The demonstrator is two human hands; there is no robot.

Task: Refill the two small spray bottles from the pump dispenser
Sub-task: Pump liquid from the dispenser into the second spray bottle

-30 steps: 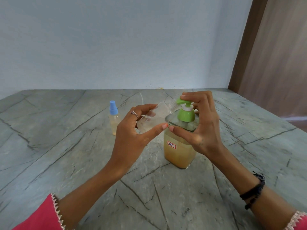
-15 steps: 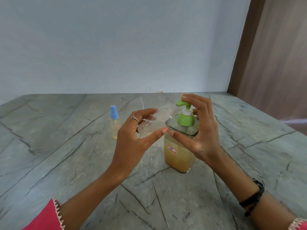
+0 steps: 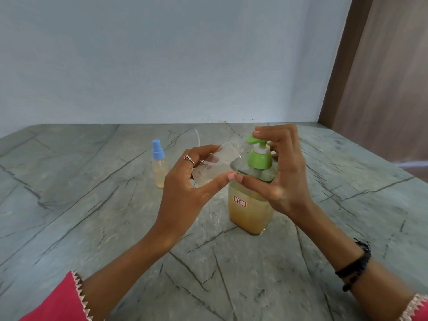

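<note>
A square clear pump dispenser (image 3: 251,213) with amber liquid and a green pump head (image 3: 259,156) stands mid-table. My left hand (image 3: 187,188) grips a small clear uncapped spray bottle (image 3: 220,164), tilted with its threaded neck right under the green spout. My right hand (image 3: 281,172) wraps around the dispenser's top, fingers lying on the pump head and thumb against the dispenser's shoulder. A second small spray bottle (image 3: 159,166) with a blue cap and pale liquid stands upright to the left, apart from both hands.
A thin white dip tube (image 3: 198,138) lies on the grey marble table (image 3: 92,228) behind my left hand. A pale blue wall runs along the table's far edge. A brown wooden panel (image 3: 382,77) rises at the right.
The view shifted slightly, so everything sits a little lower in the frame. My right fingers stay on the pump head, which sits about as high as before. The clear bottle stays at the spout.
</note>
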